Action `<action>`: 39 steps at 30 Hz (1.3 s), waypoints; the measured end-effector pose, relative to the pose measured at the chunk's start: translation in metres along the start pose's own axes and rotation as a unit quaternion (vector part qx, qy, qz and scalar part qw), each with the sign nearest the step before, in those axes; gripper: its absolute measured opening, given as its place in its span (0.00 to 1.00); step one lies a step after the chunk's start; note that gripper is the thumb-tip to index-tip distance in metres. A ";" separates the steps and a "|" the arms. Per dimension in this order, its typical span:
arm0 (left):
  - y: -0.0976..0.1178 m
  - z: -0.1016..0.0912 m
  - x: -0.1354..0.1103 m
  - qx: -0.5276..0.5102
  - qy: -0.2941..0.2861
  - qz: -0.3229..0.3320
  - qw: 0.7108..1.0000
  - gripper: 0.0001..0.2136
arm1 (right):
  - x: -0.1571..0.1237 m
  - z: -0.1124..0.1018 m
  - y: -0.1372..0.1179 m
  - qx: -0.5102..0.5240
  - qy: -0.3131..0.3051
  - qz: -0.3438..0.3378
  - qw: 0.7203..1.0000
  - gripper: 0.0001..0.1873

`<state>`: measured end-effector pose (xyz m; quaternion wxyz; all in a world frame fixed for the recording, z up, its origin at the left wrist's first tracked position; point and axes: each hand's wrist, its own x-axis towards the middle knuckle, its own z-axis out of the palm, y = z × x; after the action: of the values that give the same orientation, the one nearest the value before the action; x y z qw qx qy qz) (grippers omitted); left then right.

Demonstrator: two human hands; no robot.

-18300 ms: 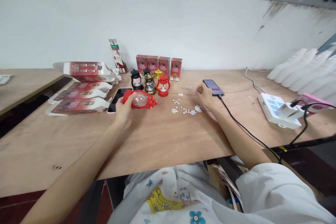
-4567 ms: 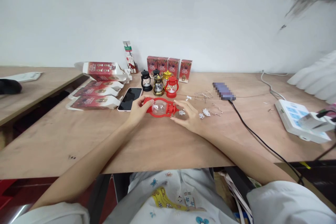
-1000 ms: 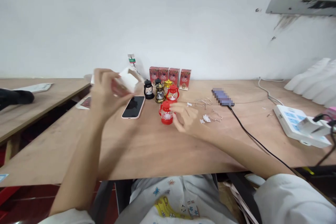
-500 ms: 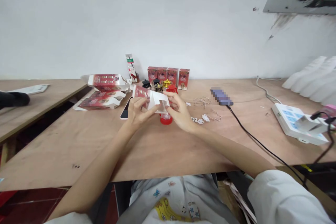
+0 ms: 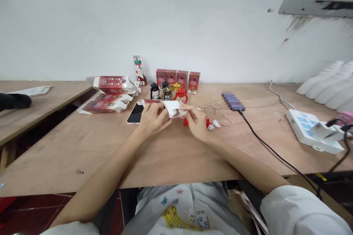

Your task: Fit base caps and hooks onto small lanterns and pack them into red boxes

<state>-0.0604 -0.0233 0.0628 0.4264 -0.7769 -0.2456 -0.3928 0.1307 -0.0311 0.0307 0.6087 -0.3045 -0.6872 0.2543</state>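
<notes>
My left hand [image 5: 154, 119] is closed around a small red-and-white carton [image 5: 173, 108], held just above the table with its white open end facing right. The fingers of my right hand [image 5: 198, 121] are bent, with their tips at the carton's open end. A small red lantern [image 5: 186, 121] lies sideways in my right hand; red parts show on both sides of it, while the hand hides its middle. Behind the carton stand another red lantern [image 5: 181, 96], a gold lantern [image 5: 175, 88], a bronze-coloured lantern [image 5: 167, 94] and a black lantern [image 5: 154, 91].
Several closed red boxes [image 5: 182, 78] stand near the wall. Unfolded red cartons [image 5: 109, 103] lie at the left, beside a phone [image 5: 135, 114]. Wire handles [image 5: 213, 107] and white tags [image 5: 216, 123] lie at the right. A second phone [image 5: 233, 101] has a cable leading to a power strip [image 5: 311, 130].
The carton has turned so its open end faces right. The red lantern that stood below it now lies sideways in my right hand, farther right.
</notes>
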 end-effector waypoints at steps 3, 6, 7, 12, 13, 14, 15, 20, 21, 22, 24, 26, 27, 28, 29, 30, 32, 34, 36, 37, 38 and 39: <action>0.004 0.001 -0.001 0.005 -0.014 0.012 1.000 0.08 | -0.001 0.001 0.013 0.020 0.008 0.032 0.999 0.10; 0.010 0.005 -0.005 -0.013 -0.032 0.012 0.999 0.08 | -0.001 0.001 0.024 0.038 0.028 0.059 0.997 0.09; 0.013 0.007 -0.006 -0.023 -0.040 0.007 0.999 0.08 | 0.000 0.001 0.026 0.049 0.033 0.066 0.996 0.09; 0.022 0.009 -0.010 -0.118 -0.058 -0.015 0.991 0.13 | 0.000 0.001 0.024 0.103 0.039 0.090 0.990 0.09; 0.023 0.009 -0.009 -0.136 -0.055 -0.011 0.989 0.12 | 0.000 0.001 0.023 0.104 0.042 0.089 0.990 0.09; 0.023 0.008 -0.009 -0.149 -0.051 -0.005 0.987 0.10 | 0.001 0.001 0.022 0.100 0.046 0.085 0.990 0.09; 0.023 0.007 -0.008 -0.157 -0.051 0.004 0.986 0.08 | 0.001 0.001 0.021 0.095 0.050 0.083 0.991 0.09; 0.020 0.002 -0.003 -0.184 -0.089 0.069 0.977 0.02 | 0.002 -0.004 0.021 0.072 0.046 0.085 0.993 0.10; 0.020 0.002 -0.002 -0.188 -0.101 0.082 0.974 0.02 | 0.002 -0.005 0.021 0.066 0.036 0.075 0.994 0.09; 0.019 0.002 -0.002 -0.190 -0.111 0.093 0.971 0.03 | 0.003 -0.007 0.020 0.058 0.024 0.062 0.996 0.09; 0.019 0.002 -0.003 -0.185 -0.122 0.099 0.970 0.05 | 0.004 -0.010 0.017 0.033 -0.002 0.031 0.999 0.11; 0.018 0.001 -0.003 -0.175 -0.114 0.075 0.975 0.09 | 0.005 -0.013 0.012 0.009 -0.024 0.003 1.000 0.13; 0.018 0.001 -0.003 -0.171 -0.107 0.049 0.978 0.13 | 0.005 -0.015 0.009 0.002 -0.033 -0.007 0.999 0.13; 0.018 0.000 -0.003 -0.169 -0.103 0.019 0.980 0.17 | 0.005 -0.015 0.006 -0.002 -0.042 -0.014 0.999 0.13; 0.017 0.000 -0.003 -0.176 -0.103 -0.010 0.979 0.21 | 0.005 -0.016 0.002 0.000 -0.049 -0.018 0.999 0.13; 0.017 -0.001 -0.003 -0.191 -0.108 -0.036 0.975 0.25 | 0.004 -0.016 -0.001 0.008 -0.055 -0.017 0.998 0.11; 0.017 0.000 -0.003 -0.230 -0.122 -0.072 0.963 0.30 | 0.001 -0.014 -0.007 0.040 -0.066 -0.010 0.997 0.08; 0.017 0.001 -0.005 -0.253 -0.129 -0.091 0.955 0.29 | -0.002 -0.011 -0.010 0.070 -0.074 -0.002 0.995 0.10; 0.016 0.002 -0.008 -0.240 -0.120 -0.096 0.959 0.27 | -0.004 -0.008 -0.011 0.082 -0.069 0.016 0.994 0.14; 0.015 0.003 -0.008 -0.227 -0.112 -0.096 0.962 0.26 | -0.004 -0.007 -0.010 0.085 -0.060 0.031 0.994 0.15; 0.015 0.003 -0.009 -0.216 -0.102 -0.097 0.966 0.25 | -0.003 -0.007 -0.009 0.091 -0.047 0.048 0.994 0.15; 0.014 0.002 -0.009 -0.207 -0.093 -0.100 0.969 0.24 | -0.002 -0.007 -0.008 0.098 -0.034 0.063 0.993 0.16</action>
<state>-0.0550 -0.0286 0.0479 0.1902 -0.8529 -0.2739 -0.4018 0.1371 -0.0377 0.0362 0.5946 -0.2772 -0.6584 0.3690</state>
